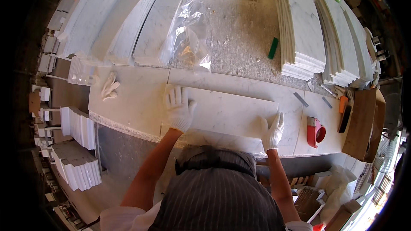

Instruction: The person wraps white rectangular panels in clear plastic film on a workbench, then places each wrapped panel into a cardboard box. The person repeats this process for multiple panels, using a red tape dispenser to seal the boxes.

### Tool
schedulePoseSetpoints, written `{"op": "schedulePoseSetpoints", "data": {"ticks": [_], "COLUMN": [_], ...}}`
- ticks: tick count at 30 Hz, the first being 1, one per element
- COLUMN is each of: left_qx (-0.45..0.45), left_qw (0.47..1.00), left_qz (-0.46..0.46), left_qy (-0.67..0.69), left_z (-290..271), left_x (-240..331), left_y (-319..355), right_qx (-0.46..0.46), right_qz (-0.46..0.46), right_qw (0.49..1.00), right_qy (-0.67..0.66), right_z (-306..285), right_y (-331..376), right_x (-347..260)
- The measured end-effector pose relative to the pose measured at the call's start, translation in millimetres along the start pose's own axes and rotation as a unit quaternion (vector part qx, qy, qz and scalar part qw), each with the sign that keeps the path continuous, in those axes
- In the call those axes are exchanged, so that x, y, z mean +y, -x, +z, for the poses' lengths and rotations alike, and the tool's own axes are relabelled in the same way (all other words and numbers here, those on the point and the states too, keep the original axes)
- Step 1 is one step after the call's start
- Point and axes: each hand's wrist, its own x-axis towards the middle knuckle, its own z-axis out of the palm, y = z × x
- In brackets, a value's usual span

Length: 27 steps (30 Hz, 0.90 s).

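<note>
Striped clothing point(214, 201) faces a white slab point(227, 111) lying on the bench point(128, 107), probably best steadied evenly from both ends, the left hand point(180, 110) spread flat, the right hand point(272, 134) with thumb and fingers parted.

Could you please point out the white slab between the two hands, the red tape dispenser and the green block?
White slab point(227, 112): head view, middle of its top face.
Red tape dispenser point(311, 136): head view, left part of its body.
Green block point(273, 48): head view, middle of its visible face.
</note>
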Motion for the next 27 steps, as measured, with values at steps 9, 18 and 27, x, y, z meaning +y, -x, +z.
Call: {"op": "schedulePoseSetpoints", "data": {"ticks": [9,18,27], "left_qx": [-0.271,0.001,0.090], "left_qw": [0.770,0.889,0.961], "left_qz": [0.414,-0.261,-0.163], "left_qy": [0.403,0.375,0.206], "left_z": [2,-34,32], "left_x": [172,-48,-61], "left_y": [46,91,153], "right_qx": [-0.055,-0.050,-0.065], "right_qz": [0.056,0.058,0.048], "right_qw": [0.988,0.996,0.995], "right_qy": [-0.132,0.043,-0.064], "right_z": [-27,-47,-33], "right_y": [12,91,97], "right_x": [50,32,24]}}
